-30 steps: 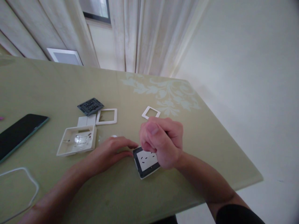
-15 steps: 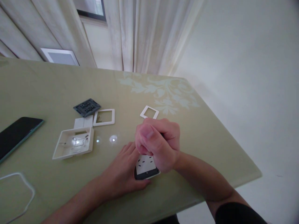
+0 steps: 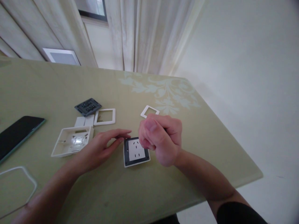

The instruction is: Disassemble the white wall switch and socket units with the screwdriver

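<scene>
"Shows what across the table (image 3: 42, 87)?"

"Shows left hand (image 3: 99, 151) loosely bent, apart from right hand (image 3: 162, 140), curled in a fist, contents impossible to tell."

"Shows anything smaller?"

"Shows a socket unit (image 3: 133, 151) lying flat there at the left fingertips, partly hidden by the right fist."

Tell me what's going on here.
A person has both hands at a socket, which lies face up. The left hand is at its far left corner; the right hand makes a fist over its right side, and whatever it may grip is unclear. To the left lie an open box, a dark plate and a white frame, with a phone farther out. Another white frame lies beyond the right hand.
</scene>
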Tool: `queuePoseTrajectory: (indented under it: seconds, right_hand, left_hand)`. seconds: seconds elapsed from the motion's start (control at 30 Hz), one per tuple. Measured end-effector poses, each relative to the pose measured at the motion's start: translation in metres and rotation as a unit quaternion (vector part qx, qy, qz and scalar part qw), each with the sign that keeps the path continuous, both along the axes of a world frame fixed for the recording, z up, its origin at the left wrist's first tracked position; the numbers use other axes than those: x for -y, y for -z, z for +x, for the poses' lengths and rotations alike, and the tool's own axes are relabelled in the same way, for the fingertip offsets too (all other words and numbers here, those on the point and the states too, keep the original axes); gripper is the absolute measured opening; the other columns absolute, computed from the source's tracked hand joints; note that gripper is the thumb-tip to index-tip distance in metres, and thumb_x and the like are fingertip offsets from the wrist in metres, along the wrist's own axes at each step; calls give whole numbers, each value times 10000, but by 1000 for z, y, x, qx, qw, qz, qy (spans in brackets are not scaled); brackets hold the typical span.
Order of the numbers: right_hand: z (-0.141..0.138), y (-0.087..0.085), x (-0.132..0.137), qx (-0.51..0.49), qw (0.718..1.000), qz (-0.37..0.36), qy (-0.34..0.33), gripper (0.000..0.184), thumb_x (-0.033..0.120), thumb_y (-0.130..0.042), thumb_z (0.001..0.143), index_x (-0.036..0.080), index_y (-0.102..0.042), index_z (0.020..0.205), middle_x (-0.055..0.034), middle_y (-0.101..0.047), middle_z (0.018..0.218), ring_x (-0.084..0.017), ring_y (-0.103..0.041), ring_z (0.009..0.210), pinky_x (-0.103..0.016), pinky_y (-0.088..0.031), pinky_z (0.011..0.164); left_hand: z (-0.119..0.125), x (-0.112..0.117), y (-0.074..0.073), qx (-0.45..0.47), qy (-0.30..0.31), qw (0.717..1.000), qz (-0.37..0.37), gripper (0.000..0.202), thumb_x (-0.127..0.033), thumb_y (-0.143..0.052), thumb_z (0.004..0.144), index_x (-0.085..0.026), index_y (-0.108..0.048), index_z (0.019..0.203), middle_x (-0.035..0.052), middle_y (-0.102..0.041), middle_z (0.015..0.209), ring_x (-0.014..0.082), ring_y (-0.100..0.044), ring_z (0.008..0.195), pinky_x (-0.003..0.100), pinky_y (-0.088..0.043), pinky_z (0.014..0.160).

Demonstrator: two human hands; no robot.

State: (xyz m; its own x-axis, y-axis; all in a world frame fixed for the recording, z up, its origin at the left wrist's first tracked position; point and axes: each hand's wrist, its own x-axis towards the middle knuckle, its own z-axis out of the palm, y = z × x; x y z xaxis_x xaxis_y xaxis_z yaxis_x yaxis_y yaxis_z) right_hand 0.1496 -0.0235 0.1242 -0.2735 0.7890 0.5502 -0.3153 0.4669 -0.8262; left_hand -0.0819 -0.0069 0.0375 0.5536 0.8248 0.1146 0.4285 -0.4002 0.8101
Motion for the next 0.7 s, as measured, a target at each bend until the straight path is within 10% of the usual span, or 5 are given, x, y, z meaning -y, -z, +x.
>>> queuePoseTrajectory:
  seconds: [0.13,0.27,0.37,0.47,0.7]
  right_hand:
    - [2,0,-11,-29,1000,2,-6,416,270,-583,1111,217,-517,703,73,-466,590,-66,-413,467,-219,-364,468]
    - [18,-21,-16,198,974,105,27,331,306,-529,1120,204,-600,813,21,-612,739,-104,-562,656,-256,-466,649]
    - [32,-42,-10,411,866,237,158,327,315,-478,1123,181,-647,877,-23,-658,815,-143,-581,759,-306,-422,722]
    - [41,-56,0,545,769,212,259,434,538,-529,1118,193,-646,883,23,-582,661,-126,-475,596,-313,-288,609]
    - [55,-66,2,526,827,189,64,291,260,-458,1147,176,-590,1392,-102,-727,1269,-207,-656,1140,-339,-481,962]
  left_hand:
    - [29,23,0,-20,47,998,37,697,-478,-785,975,-313,-522,1599,112,-661,1560,367,-661,1382,520,-585,1137]
    - [42,30,17,-58,36,993,93,809,-483,-850,899,-282,-491,1596,157,-639,1534,425,-624,1387,608,-543,1158]
    - [38,24,25,-64,29,993,98,877,-494,-843,906,-288,-411,1640,157,-647,1513,424,-633,1364,610,-542,1144]
    - [34,21,26,-71,32,991,113,872,-523,-834,915,-302,-395,1635,157,-635,1528,429,-617,1383,628,-523,1151]
    - [34,21,25,-76,43,989,120,875,-528,-818,937,-308,-346,1640,154,-603,1549,416,-580,1415,627,-504,1170]
